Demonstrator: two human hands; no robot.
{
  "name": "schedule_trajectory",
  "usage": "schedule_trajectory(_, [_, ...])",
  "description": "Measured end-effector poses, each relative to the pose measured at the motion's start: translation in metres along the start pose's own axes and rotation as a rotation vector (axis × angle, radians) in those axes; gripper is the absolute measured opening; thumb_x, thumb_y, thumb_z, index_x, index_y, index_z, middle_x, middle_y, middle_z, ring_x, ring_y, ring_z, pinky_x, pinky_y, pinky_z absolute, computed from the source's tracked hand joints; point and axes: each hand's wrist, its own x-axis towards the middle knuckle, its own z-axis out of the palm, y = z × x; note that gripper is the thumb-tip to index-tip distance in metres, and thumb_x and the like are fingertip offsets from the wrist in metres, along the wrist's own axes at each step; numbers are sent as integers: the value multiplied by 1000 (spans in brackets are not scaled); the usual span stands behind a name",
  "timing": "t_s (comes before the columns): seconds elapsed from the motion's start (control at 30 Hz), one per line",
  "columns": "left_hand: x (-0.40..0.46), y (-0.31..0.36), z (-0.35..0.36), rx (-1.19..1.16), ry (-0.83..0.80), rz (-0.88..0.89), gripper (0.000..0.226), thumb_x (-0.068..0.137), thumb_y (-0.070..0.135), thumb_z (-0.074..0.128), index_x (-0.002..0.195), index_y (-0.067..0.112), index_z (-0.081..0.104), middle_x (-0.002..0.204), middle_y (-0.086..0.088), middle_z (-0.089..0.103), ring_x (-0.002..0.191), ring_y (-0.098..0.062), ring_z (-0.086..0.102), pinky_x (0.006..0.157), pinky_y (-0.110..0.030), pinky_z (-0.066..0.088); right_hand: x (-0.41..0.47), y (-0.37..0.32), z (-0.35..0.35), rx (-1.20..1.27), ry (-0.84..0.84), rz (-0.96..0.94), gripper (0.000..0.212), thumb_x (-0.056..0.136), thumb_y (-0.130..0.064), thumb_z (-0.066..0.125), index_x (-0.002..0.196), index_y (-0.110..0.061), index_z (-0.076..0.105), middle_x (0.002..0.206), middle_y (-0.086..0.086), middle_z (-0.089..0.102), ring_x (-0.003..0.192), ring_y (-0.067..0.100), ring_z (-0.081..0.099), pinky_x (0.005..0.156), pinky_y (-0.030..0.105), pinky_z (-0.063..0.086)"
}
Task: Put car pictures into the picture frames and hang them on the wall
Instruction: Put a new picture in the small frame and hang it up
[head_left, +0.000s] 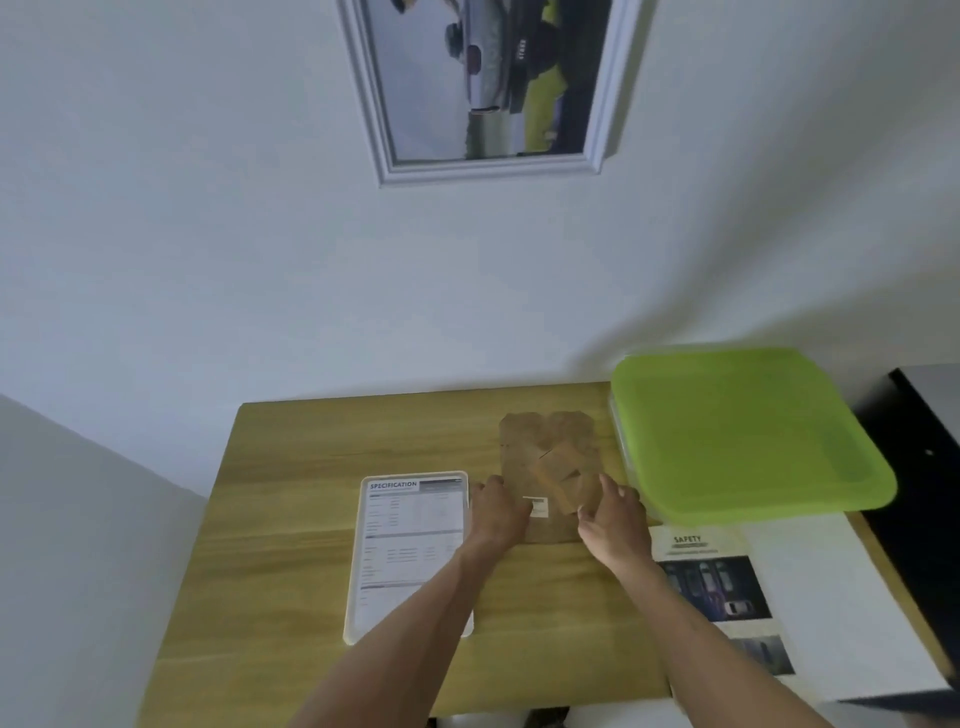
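A brown backing board of a picture frame lies back-up on the wooden table, with a folding stand on it and a small white label. My left hand rests on its near left edge. My right hand pinches the near right part of the stand with curled fingers. A white frame holding a "SPECIFICATION" sheet lies to the left, partly under my left forearm. A white-framed car picture hangs on the wall above.
A box with a green lid stands at the table's back right. A white brochure with "SAFETY" and car photos lies at the right front. A dark cabinet is at the far right.
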Motion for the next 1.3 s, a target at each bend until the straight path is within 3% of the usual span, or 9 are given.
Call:
schedule_trajectory(0.13, [9,15,17,-150,77,-174,47,77,22,59,122,8,55,121,-12,57,104,-30,59,86,-38,51,11,-4,-3,42,-31,22,62,94,-25,56,150,-16,31,143,17,38,130,35,42,93,42,49])
schedule_trajectory(0.23, [11,17,13,-269,93,-270,43,74,17,65,114,5,59,114,-12,63,101,-30,62,82,-36,54,17,-7,-2,160,-31,100,51,89,-31,54,136,-13,44,126,19,51,110,38,55,77,38,50])
schedule_trajectory(0.4, [18,5,-14,-325,131,-254,41,71,7,61,111,12,66,110,-7,69,103,-27,64,89,-39,55,14,-12,-5,474,-40,172,33,89,-20,56,120,-7,58,88,0,65,70,17,62,58,32,52])
schedule_trajectory(0.47, [16,0,-29,-368,147,-224,33,68,8,61,100,15,68,99,-7,72,96,-26,67,84,-41,57,7,-16,-5,549,-27,149,28,89,-16,60,116,-9,61,83,-6,61,70,13,57,70,36,51])
schedule_trajectory(0.67, [-7,-36,-82,-451,157,-112,27,77,5,66,100,17,67,86,-5,72,79,-23,71,68,-40,60,-22,-45,14,715,-63,39,52,80,-17,78,128,-15,57,113,-1,62,104,18,60,89,32,48])
schedule_trajectory(0.83, [-31,-88,-128,-341,161,-13,38,75,-2,65,109,15,66,76,-4,66,63,-16,67,53,-24,50,-53,-64,42,719,-179,-57,50,76,-3,78,120,-19,60,98,1,72,93,21,70,88,43,57])
schedule_trajectory(1.03, [-49,-154,-147,-296,108,-39,55,67,-11,65,115,17,65,77,-1,65,67,-16,65,67,-32,56,-94,-71,85,622,-179,-112,56,76,-2,80,125,-19,59,102,-1,67,100,18,66,95,39,54])
schedule_trajectory(1.1, [-54,-168,-145,-295,111,-35,53,69,-8,65,115,18,66,76,-1,67,68,-16,66,65,-30,56,-105,-70,96,578,-160,-117,55,78,-3,79,126,-20,58,101,-5,66,101,16,65,93,34,53])
schedule_trajectory(1.3, [-65,-188,-135,-265,122,11,46,73,0,69,114,20,66,84,2,68,73,-12,66,59,-18,50,-122,-68,107,510,-103,-72,50,82,0,73,126,-19,58,88,-9,62,78,0,59,64,13,43])
